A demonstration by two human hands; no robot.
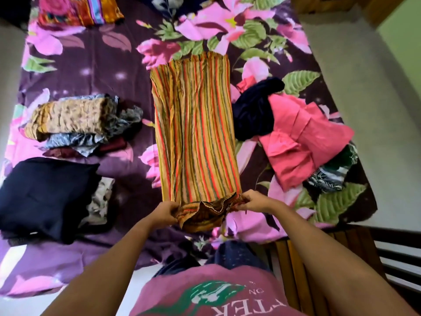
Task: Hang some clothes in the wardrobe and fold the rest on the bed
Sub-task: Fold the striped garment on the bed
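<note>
A long striped garment (193, 133) in orange, red and green lies flat down the middle of the bed (91, 71). Its near end is bunched and lifted. My left hand (165, 212) pinches the left corner of that end. My right hand (251, 201) pinches the right corner. To the left sit a stack of folded patterned clothes (75, 119) and a folded dark navy garment (45, 197). On the right lies an unfolded heap: a pink garment (300, 142), a dark navy piece (255, 110) and a black-and-white leaf print (330, 176).
A colourful striped pillow (77, 10) lies at the far left end of the bed. A wooden bed frame (319, 252) runs along the near right corner. Pale floor (364, 110) lies to the right of the bed.
</note>
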